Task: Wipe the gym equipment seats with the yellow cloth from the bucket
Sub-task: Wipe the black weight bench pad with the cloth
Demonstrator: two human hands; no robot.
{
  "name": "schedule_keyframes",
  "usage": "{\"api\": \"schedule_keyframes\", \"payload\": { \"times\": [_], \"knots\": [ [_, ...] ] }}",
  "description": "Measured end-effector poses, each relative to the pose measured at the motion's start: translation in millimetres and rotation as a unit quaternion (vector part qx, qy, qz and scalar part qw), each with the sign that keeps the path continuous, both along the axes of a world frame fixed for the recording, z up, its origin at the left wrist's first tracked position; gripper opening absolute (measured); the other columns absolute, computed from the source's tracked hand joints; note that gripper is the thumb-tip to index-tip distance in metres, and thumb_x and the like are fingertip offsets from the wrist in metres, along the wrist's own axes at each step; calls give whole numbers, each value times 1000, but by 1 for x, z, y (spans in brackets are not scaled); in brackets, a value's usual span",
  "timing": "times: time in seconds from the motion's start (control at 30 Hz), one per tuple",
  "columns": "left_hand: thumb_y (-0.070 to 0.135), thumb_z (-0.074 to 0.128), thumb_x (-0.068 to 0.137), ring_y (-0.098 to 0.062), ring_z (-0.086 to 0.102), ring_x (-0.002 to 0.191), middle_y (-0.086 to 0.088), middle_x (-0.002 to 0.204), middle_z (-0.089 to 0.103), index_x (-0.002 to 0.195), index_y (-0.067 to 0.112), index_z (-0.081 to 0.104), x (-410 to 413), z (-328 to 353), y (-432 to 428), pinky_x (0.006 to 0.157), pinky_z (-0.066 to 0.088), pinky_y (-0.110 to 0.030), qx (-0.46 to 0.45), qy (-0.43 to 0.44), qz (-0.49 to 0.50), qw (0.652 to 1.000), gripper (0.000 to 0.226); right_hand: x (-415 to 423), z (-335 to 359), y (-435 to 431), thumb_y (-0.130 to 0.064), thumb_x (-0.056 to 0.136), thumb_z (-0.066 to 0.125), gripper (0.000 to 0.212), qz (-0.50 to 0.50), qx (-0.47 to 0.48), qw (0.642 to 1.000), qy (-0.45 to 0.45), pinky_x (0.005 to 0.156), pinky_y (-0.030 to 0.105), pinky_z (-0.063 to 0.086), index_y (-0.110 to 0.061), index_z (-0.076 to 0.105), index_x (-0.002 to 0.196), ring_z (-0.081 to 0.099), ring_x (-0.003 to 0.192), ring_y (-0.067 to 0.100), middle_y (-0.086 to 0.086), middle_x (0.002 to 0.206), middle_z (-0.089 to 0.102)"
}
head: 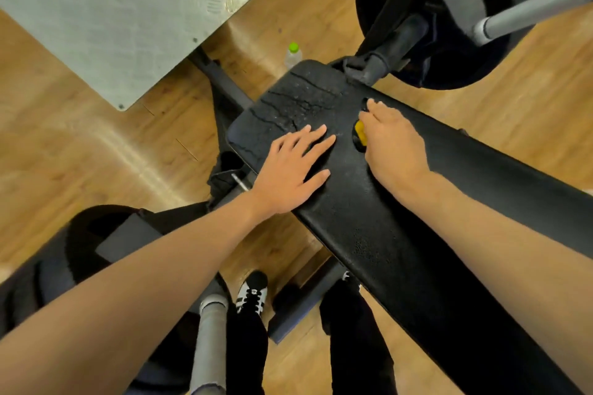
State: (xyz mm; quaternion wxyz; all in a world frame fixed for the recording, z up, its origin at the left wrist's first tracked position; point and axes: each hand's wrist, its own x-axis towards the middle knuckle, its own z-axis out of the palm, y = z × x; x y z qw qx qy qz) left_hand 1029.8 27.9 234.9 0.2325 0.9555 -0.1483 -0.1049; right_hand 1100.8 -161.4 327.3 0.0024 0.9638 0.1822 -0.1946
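Head view looks straight down on a wooden floor (80, 144) with gym equipment across it. At the upper left, a grey metal plate (122, 13) with bolted corners stands on a dark post. Just right of it, a clear bottle with a green cap (293, 53) stands on the floor beside the far end of a black padded seat (369, 218), which runs diagonally from the upper middle down to the lower right. Its far end is cracked and worn. The left hand (290, 175) lies flat on the pad, palm down, fingers (316, 138) spread wide and holding nothing. To its right, the right hand (393, 141) presses down on the same pad, fingers curled narrow over the yellow cloth (361, 133); only a small yellow edge of it shows under the thumb side, touching the seat. Below the arms, black trousers and a black-and-white shoe (252, 293) stand on the floor next to the seat's frame. At the upper right, a large black weight plate (449, 51) sits on a grey bar (529, 11).
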Motion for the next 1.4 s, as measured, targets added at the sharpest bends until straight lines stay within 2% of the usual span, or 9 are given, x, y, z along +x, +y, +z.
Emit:
{"api": "schedule_keyframes", "payload": {
  "times": [0.13,0.27,0.4,0.63,0.83,0.97,1.17,1.27,1.4],
  "knots": [
    [56,35,100,-24,22,155,4,166,29,156,25,39,7,12,-6,121,21,-47,-10,38,11,999,64,7,13,-24,-4,93,61,72,108,-15,994,33,123,39,23,-10,28,157,21,152,26,7,166,19],
    [50,42,99,-25,31,150,1,160,39,148,21,49,9,17,-13,120,23,-49,-39,33,63,997,57,-37,37,-89,-20,85,71,69,125,-1,992,18,119,45,32,-12,46,149,36,147,25,7,159,37],
    [51,39,102,-24,32,148,0,159,39,152,22,45,-2,7,-15,121,23,-51,-53,14,163,985,58,-53,40,-108,-48,97,37,70,138,-3,990,-9,116,48,37,-7,34,154,28,150,30,12,161,31],
    [52,43,98,-25,31,148,1,158,40,150,28,47,-7,1,-20,120,23,-50,-56,19,215,975,58,24,-22,-56,-18,99,56,52,138,12,990,-1,117,50,36,-1,45,147,32,146,39,20,156,39],
    [53,48,94,-23,34,146,4,154,44,145,31,54,-4,1,-23,119,24,-46,-46,5,239,970,56,145,-93,66,-20,108,41,47,185,-25,982,19,115,50,32,2,35,149,21,149,36,21,158,29],
    [50,52,93,-24,37,146,4,152,48,143,30,57,-6,0,-22,118,25,-47,-60,-1,251,966,55,179,-124,113,-24,107,38,42,218,-22,976,11,96,52,48,0,43,141,44,131,42,18,152,36],
    [47,54,93,-23,38,146,4,153,47,144,29,56,-8,0,-20,117,27,-49,-63,9,252,966,54,132,-83,43,7,89,65,26,233,77,966,-77,107,55,43,17,63,113,60,114,49,33,117,64],
    [46,55,93,-25,39,145,3,152,48,144,28,56,-7,0,-20,116,28,-51,-69,7,251,966,54,85,-42,-29,0,95,58,33,181,155,970,-56,117,40,31,8,61,127,54,129,40,25,135,59],
    [45,56,92,-26,41,144,2,151,50,143,27,58,-5,1,-21,116,29,-50,-70,3,250,966,54,51,-12,-78,-14,96,49,45,143,134,981,3,117,43,31,-2,56,139,40,143,30,13,151,48]
  ]
}}
